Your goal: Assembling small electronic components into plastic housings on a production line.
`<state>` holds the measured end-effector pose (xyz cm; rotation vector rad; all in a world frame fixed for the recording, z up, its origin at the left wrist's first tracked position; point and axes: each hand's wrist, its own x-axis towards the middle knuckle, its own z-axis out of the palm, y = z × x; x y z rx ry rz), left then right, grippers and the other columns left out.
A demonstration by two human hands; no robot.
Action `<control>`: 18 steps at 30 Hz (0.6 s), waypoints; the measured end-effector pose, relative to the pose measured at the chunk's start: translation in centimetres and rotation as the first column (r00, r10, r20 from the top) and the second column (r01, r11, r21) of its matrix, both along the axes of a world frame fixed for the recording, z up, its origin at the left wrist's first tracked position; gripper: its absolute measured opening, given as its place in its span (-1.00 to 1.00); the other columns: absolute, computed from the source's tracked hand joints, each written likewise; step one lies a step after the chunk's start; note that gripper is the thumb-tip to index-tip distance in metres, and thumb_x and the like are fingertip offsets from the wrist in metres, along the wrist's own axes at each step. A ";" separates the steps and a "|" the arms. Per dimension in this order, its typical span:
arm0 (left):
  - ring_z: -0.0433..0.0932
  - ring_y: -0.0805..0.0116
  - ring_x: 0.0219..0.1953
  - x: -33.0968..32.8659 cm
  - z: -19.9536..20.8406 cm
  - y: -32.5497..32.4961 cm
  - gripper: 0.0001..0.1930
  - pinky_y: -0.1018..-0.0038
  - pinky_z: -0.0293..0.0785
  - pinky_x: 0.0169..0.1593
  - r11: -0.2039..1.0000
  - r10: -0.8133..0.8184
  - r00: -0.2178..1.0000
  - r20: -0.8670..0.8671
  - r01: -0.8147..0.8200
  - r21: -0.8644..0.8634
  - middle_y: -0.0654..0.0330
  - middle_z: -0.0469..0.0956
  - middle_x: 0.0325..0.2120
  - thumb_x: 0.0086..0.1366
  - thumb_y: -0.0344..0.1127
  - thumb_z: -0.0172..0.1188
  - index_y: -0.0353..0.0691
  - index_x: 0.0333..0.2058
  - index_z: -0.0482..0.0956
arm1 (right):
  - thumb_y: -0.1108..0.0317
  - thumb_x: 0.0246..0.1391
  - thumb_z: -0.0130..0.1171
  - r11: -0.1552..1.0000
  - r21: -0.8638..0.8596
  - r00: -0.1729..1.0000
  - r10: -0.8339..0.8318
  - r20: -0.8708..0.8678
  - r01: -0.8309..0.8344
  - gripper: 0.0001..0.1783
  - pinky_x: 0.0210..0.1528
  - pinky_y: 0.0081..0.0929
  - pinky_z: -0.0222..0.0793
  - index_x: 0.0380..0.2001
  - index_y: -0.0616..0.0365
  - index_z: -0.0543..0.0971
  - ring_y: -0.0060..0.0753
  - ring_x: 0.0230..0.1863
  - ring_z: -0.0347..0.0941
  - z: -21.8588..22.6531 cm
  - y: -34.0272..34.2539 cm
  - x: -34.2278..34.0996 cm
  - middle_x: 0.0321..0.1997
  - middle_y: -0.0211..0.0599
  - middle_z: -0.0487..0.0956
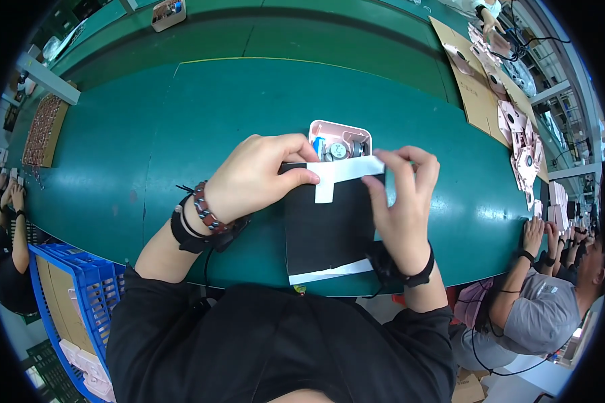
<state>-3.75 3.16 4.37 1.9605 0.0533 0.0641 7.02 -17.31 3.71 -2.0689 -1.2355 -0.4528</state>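
My left hand (259,171) pinches the left end of a white strip (348,170) between thumb and forefinger. The strip lies across the top of a black rectangular sheet or pad (329,232), and a short white tab hangs down from it. At the strip's right end, my right hand (407,195) has its thumb and curled fingers around the edges. Just beyond the strip sits a pale pink open case (341,126), holding a round silver part (337,152) and a blue part (319,146). White material shows along the black piece's near edge.
The green table (215,101) spreads around my hands. Pink flat parts (517,134) rest on cardboard (474,94) at the right. A carton of small parts (45,131) stands at the far left, above a blue crate (81,289). Another person (544,309) sits at my right.
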 end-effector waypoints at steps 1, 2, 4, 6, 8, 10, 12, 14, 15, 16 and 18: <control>0.63 0.35 -0.24 0.3 0.3 -0.4 -0.82 0.49 0.48 -0.18 1.000 0.015 0.998 -0.058 -0.016 -0.015 0.08 0.64 -0.31 0.25 -0.41 0.20 -0.31 -0.19 0.50 | 0.59 -0.09 0.31 0.998 0.014 0.998 0.058 0.005 -0.058 -0.63 -0.18 -0.38 0.36 -0.15 0.22 0.51 -0.20 -0.17 0.39 0.3 0.1 -0.8 -0.23 -0.19 0.43; 0.60 0.44 -0.21 0.6 0.5 -0.9 -0.82 0.52 0.47 -0.14 0.999 0.028 0.993 -0.117 -0.031 -0.028 0.11 0.64 -0.28 0.29 -0.44 0.17 -0.32 -0.15 0.49 | 0.58 -0.10 0.32 0.993 0.028 0.993 0.115 0.011 -0.116 -0.64 -0.20 -0.37 0.36 -0.17 0.22 0.51 -0.19 -0.18 0.39 0.5 0.3 -1.6 -0.25 -0.20 0.43; 0.57 0.53 -0.18 0.7 0.1 -1.4 -0.81 0.54 0.46 -0.09 0.998 0.033 0.983 -0.179 -0.042 -0.043 0.14 0.63 -0.26 0.32 -0.47 0.14 -0.33 -0.11 0.47 | 0.57 -0.11 0.34 0.985 0.039 0.986 0.166 0.014 -0.167 -0.65 -0.22 -0.36 0.36 -0.19 0.22 0.52 -0.18 -0.19 0.39 0.3 0.9 -2.5 -0.26 -0.20 0.43; 0.57 0.48 -0.23 0.7 -1.4 -2.1 -0.78 0.54 0.43 -0.16 0.944 0.026 0.997 -0.067 -0.046 -0.326 0.11 0.64 -0.28 0.33 -0.46 0.10 -0.31 -0.06 0.43 | 0.56 -0.13 0.35 0.988 0.075 0.989 0.140 -0.050 -0.136 -0.68 -0.24 -0.34 0.36 -0.24 0.21 0.53 -0.19 -0.23 0.41 -0.1 1.7 -3.1 -0.25 -0.20 0.43; 0.57 0.46 -0.26 0.4 -2.0 -2.4 -0.77 0.54 0.42 -0.20 0.887 0.032 0.999 -0.014 -0.035 -0.461 0.10 0.64 -0.29 0.34 -0.45 0.07 -0.29 -0.04 0.41 | 0.55 -0.14 0.36 0.989 0.091 0.989 0.125 -0.084 -0.118 -0.70 -0.25 -0.33 0.37 -0.26 0.21 0.54 -0.19 -0.25 0.42 -0.5 1.8 -3.3 -0.25 -0.20 0.44; 0.54 0.47 -0.27 -0.1 -1.2 -2.4 -0.72 0.54 0.40 -0.19 0.902 -0.039 0.999 0.003 0.036 -0.431 0.10 0.64 -0.31 0.36 -0.48 0.01 -0.28 0.03 0.33 | 0.53 -0.16 0.38 0.990 0.122 0.989 0.087 -0.118 -0.072 -0.71 -0.27 -0.32 0.37 -0.30 0.22 0.54 -0.19 -0.30 0.43 -1.1 1.8 -3.5 -0.25 -0.20 0.44; 0.53 0.47 -0.28 -0.5 -1.1 -2.4 -0.70 0.55 0.40 -0.19 0.906 -0.072 0.997 0.009 0.069 -0.419 0.11 0.64 -0.32 0.37 -0.50 -0.02 -0.27 0.07 0.30 | 0.52 -0.17 0.39 0.990 0.135 0.988 0.070 -0.139 -0.051 -0.71 -0.28 -0.32 0.37 -0.32 0.22 0.54 -0.19 -0.32 0.44 -1.5 1.7 -3.7 -0.25 -0.20 0.44; 0.56 0.40 -0.25 -0.7 -1.5 -2.5 -0.67 0.50 0.42 -0.17 0.950 -0.061 0.997 0.053 0.074 -0.305 0.08 0.64 -0.31 0.37 -0.52 -0.05 -0.26 0.09 0.27 | 0.52 -0.19 0.40 0.990 0.131 0.989 0.059 -0.136 -0.041 -0.72 -0.31 -0.34 0.36 -0.34 0.21 0.54 -0.19 -0.35 0.45 -1.8 1.6 -4.0 -0.27 -0.22 0.46; 0.57 0.36 -0.24 -0.7 -1.4 -2.6 -0.66 0.48 0.43 -0.16 0.966 -0.058 0.995 0.076 0.075 -0.247 0.07 0.64 -0.31 0.37 -0.53 -0.06 -0.25 0.11 0.25 | 0.52 -0.20 0.40 0.991 0.129 0.989 0.053 -0.135 -0.036 -0.72 -0.32 -0.34 0.36 -0.35 0.21 0.55 -0.19 -0.36 0.45 -2.0 1.5 -4.1 -0.28 -0.22 0.47; 0.57 0.36 -0.24 -0.8 -1.3 -2.7 -0.66 0.48 0.43 -0.16 0.965 -0.056 0.996 0.073 0.072 -0.251 0.07 0.64 -0.31 0.37 -0.53 -0.06 -0.25 0.11 0.25 | 0.52 -0.20 0.40 0.992 0.124 0.989 0.054 -0.138 -0.037 -0.72 -0.32 -0.34 0.36 -0.35 0.21 0.55 -0.19 -0.36 0.45 -2.0 1.4 -4.1 -0.28 -0.22 0.47; 0.53 0.44 -0.11 -1.4 -0.5 -2.9 -0.63 0.50 0.37 0.01 0.987 -0.087 0.996 0.007 0.087 -0.133 0.09 0.62 -0.19 0.39 -0.54 -0.08 -0.27 0.15 0.23 | 0.47 -0.18 0.37 0.994 0.095 0.992 0.063 -0.107 -0.053 -0.74 -0.29 -0.40 0.30 -0.36 0.17 0.55 -0.26 -0.34 0.44 -2.2 1.2 -4.1 -0.30 -0.31 0.48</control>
